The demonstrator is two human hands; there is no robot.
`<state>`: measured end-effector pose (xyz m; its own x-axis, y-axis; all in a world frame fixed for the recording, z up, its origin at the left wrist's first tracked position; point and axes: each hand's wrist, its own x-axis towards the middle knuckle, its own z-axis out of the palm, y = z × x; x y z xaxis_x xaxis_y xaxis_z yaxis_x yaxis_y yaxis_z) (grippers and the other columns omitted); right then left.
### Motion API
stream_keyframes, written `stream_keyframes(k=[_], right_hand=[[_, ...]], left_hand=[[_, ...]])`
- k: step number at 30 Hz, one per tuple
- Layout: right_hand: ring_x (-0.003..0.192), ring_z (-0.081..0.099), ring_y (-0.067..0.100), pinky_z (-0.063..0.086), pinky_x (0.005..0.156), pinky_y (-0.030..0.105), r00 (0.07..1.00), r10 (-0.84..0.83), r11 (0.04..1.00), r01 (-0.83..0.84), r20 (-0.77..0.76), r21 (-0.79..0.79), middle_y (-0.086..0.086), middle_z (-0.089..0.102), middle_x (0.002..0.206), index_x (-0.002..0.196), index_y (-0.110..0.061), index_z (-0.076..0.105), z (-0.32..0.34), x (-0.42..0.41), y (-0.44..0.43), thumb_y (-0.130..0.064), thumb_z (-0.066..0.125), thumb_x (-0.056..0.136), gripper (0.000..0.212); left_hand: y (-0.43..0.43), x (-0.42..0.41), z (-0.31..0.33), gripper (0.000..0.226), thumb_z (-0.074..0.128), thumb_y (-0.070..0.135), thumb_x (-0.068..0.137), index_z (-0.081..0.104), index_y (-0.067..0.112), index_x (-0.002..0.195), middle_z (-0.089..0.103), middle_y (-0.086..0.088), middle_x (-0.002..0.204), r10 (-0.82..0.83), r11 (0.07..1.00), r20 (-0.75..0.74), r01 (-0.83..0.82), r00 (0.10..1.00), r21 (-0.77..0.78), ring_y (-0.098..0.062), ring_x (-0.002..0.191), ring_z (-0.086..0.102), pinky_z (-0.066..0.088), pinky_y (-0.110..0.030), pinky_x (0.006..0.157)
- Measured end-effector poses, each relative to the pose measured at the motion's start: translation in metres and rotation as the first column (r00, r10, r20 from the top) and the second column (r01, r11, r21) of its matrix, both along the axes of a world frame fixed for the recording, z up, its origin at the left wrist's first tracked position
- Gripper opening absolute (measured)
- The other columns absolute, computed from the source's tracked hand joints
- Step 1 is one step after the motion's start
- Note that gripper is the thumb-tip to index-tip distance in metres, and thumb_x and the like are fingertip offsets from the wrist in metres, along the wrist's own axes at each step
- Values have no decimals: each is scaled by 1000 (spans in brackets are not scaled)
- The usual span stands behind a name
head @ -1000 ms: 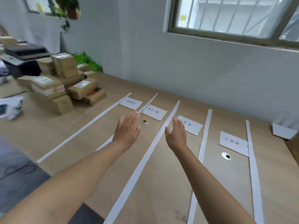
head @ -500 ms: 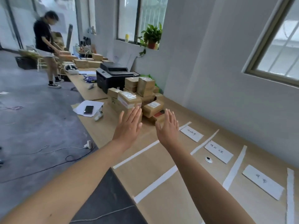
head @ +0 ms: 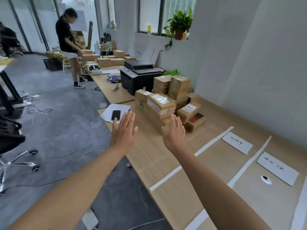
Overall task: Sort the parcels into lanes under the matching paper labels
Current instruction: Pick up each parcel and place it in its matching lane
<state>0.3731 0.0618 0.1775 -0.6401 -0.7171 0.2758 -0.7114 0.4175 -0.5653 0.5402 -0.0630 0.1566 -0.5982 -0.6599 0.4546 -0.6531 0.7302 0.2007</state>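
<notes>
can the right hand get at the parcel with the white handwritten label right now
Probably yes: the right hand is open and empty, just short of the labelled parcel, with nothing between them.

You cannot read the handwriting on the first paper label (head: 237, 143) or the second paper label (head: 277, 168) (the strokes are too blurred). The stickers on the parcels (head: 166, 103) are too small to read. Your right hand (head: 174, 136) hides the stack's lowest front corner. The right edge cuts off the worktop (head: 166, 156) past the second lane, and the bottom edge cuts off both forearms.
</notes>
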Motion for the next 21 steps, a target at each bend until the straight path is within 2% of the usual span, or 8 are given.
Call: stream_keyframes(k=[3, 5, 10, 14, 21], right_hand=[[154, 0, 17, 5, 126, 42, 1000, -1, 1000, 1, 16, -2, 1, 10, 167, 159, -16, 12, -8, -28, -38, -35, 44, 103, 68], [154, 1, 18, 6, 126, 43, 999, -6, 1000, 6, 47, -3, 1, 11, 167, 159, -15, 13, -11, -49, -63, -34, 44, 102, 68], [154, 5, 19, 9, 125, 41, 986, -54, 998, 56, 155, -11, 2, 16, 166, 159, -14, 16, -20, -105, -123, -37, 46, 101, 69], [153, 10, 19, 13, 125, 40, 962, -102, 995, 103, 253, 9, 2, 20, 164, 158, -14, 19, -31, -131, -145, -38, 47, 101, 67], [152, 13, 19, 15, 122, 37, 918, -211, 977, 195, 336, 81, 3, 22, 163, 158, -13, 18, -51, -171, -174, -33, 48, 102, 66]], left_hand=[[-36, -31, -7, 73, 0, 48, 93, 13, 18, 159, 7, 6, 166, -39, 999, 31, 39, 999, 6, -7, 152, 0, -4, -43, 122], [-61, -52, -9, 71, 4, 48, 94, 14, 19, 158, 9, 8, 166, -58, 998, 44, 57, 997, 18, -6, 152, 0, -7, -41, 121], [-124, -100, -6, 58, 28, 35, 105, 13, 19, 158, 9, 7, 166, -60, 995, 56, 56, 997, 82, -6, 152, -1, -4, -41, 123], [-162, -130, -12, 55, 31, 33, 105, 19, 19, 157, 14, 7, 165, -69, 986, 37, 62, 997, 157, -8, 152, 4, 2, -45, 123], [-228, -187, -33, 55, 32, 32, 105, 18, 20, 157, 12, 6, 165, -179, 957, 39, 164, 983, 240, -10, 152, 2, 0, -43, 123]])
